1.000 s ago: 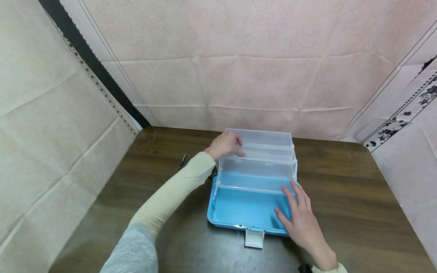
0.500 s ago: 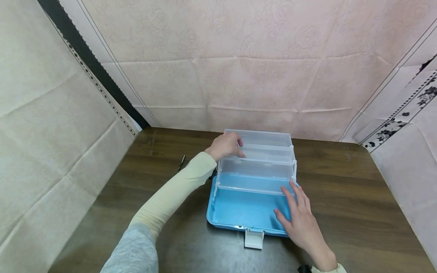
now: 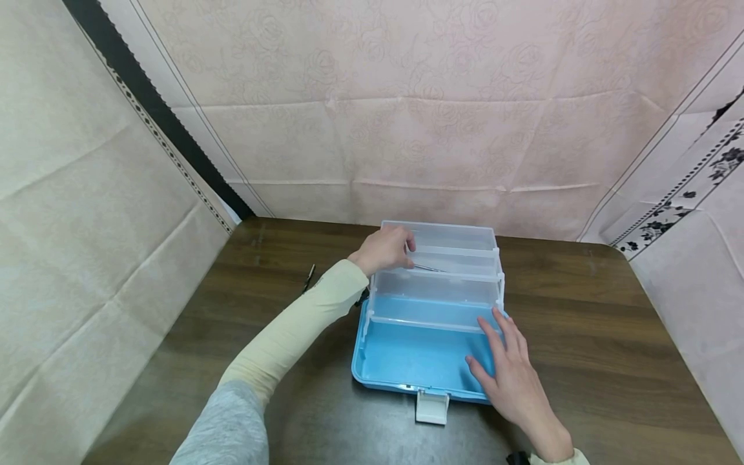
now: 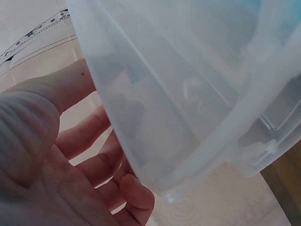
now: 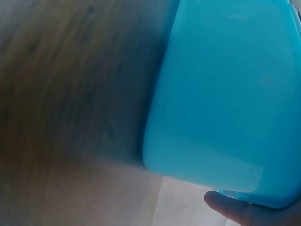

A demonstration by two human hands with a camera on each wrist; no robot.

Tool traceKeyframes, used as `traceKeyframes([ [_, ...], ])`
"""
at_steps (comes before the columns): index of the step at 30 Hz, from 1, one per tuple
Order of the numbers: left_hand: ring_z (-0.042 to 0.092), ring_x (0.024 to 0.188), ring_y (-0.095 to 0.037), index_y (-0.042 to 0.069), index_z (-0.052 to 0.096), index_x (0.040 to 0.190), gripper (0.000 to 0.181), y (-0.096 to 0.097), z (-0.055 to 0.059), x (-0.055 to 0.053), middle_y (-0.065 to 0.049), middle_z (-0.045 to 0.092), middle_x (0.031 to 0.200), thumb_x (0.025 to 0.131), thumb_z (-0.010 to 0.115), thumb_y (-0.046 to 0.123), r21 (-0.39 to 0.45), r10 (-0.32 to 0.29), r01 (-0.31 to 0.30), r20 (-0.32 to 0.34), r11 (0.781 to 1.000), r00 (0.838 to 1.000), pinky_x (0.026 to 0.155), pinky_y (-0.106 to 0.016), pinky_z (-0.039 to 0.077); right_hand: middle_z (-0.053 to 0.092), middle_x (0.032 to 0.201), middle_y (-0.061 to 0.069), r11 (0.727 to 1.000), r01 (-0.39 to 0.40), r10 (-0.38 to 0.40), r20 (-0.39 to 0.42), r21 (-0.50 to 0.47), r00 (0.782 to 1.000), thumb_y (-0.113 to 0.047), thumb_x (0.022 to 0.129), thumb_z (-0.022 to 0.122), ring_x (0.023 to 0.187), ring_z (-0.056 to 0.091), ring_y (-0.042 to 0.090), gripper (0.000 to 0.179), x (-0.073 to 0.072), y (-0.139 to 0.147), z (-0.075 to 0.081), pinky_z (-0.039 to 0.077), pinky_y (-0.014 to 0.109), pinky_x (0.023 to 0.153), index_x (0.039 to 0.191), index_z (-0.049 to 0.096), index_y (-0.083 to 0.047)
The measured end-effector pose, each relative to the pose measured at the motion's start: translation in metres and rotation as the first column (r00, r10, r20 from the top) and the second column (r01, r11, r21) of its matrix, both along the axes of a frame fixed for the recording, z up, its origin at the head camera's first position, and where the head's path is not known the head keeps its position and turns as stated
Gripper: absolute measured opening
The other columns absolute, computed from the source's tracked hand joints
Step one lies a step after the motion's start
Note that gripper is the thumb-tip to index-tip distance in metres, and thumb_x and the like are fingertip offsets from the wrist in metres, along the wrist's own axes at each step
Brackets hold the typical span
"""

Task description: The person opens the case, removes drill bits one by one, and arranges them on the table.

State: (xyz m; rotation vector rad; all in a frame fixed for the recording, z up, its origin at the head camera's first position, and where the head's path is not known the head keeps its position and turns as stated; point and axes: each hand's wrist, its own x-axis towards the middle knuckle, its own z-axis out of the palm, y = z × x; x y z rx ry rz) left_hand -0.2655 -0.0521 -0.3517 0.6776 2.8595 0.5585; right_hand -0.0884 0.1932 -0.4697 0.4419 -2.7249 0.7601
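A blue box with stacked translucent trays stands open on the table, its white latch at the front. My left hand reaches over the left side of the upper tray in the head view. A thin silvery rod runs right from its thumb tip, apparently pinched there; its kind is too small to make out. Curled fingers show against the cloudy tray wall in the left wrist view. My right hand rests with spread, fairly straight fingers at the box's right rim.
A slim dark object lies on the brown wooden table, left of the box and beside the left sleeve. Pale patterned cloth hangs behind the table and along both sides.
The left thumb has drawn slightly back to the left, and the thin silvery rod now shows at the tray's front rim. The right hand and the box stay in place.
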Motion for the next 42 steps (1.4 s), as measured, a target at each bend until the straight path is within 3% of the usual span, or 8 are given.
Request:
traceKeyframes([
  [12, 0.056, 0.076, -0.012, 0.013, 0.074, 0.091, 0.012, -0.005, -0.004, 0.001, 0.003, 0.065, 0.088, 0.082, 0.072, 0.021, -0.003, -0.035, 0.035, 0.009, 0.999, 0.999, 0.069, -0.026, 0.048, 0.013, 0.152, 0.009, 1.000, 0.001, -0.001, 0.011, 0.008, 1.000, -0.029, 0.082, 0.069, 0.132, 0.016, 0.041, 0.072, 0.000, 0.000, 0.000, 0.042, 0.063, 0.077, 0.143, 0.033, -0.014],
  [27, 0.058, 0.075, -0.007, 0.015, 0.075, 0.093, 0.013, -0.008, -0.008, -0.002, 0.003, 0.068, 0.089, 0.082, 0.072, 0.021, -0.039, -0.110, 0.108, -0.046, 0.993, 0.993, 0.072, -0.024, 0.049, 0.012, 0.152, 0.009, 1.000, 0.004, -0.005, 0.019, 0.018, 1.000, -0.029, 0.082, 0.069, 0.132, 0.016, 0.042, 0.072, 0.000, 0.000, 0.001, 0.042, 0.064, 0.075, 0.143, 0.033, -0.014],
  [31, 0.057, 0.075, -0.007, 0.015, 0.075, 0.093, 0.013, -0.009, -0.008, -0.003, 0.003, 0.067, 0.089, 0.082, 0.072, 0.021, -0.069, -0.162, 0.157, -0.090, 0.985, 0.983, 0.071, -0.022, 0.049, 0.012, 0.152, 0.009, 1.000, 0.005, -0.005, 0.019, 0.019, 1.000, -0.030, 0.082, 0.069, 0.133, 0.016, 0.041, 0.072, -0.001, 0.000, 0.001, 0.042, 0.064, 0.075, 0.143, 0.033, -0.014],
  [37, 0.052, 0.075, -0.007, 0.016, 0.075, 0.091, 0.010, -0.010, -0.010, -0.005, 0.006, 0.063, 0.085, 0.086, 0.068, 0.021, -0.155, -0.254, 0.229, -0.172, 0.961, 0.952, 0.068, -0.018, 0.045, 0.013, 0.152, 0.009, 1.000, 0.005, -0.005, 0.017, 0.016, 1.000, -0.030, 0.082, 0.069, 0.133, 0.016, 0.041, 0.072, -0.001, 0.000, 0.002, 0.042, 0.064, 0.076, 0.142, 0.034, -0.014],
  [42, 0.050, 0.076, -0.008, 0.016, 0.072, 0.091, 0.009, -0.013, -0.013, -0.006, 0.005, 0.057, 0.085, 0.087, 0.067, 0.022, -0.178, -0.309, 0.277, -0.186, 0.944, 0.933, 0.067, -0.018, 0.043, 0.013, 0.152, 0.010, 1.000, 0.004, -0.004, 0.016, 0.013, 1.000, -0.030, 0.082, 0.069, 0.132, 0.016, 0.041, 0.072, 0.000, 0.000, 0.001, 0.041, 0.064, 0.078, 0.142, 0.033, -0.014],
])
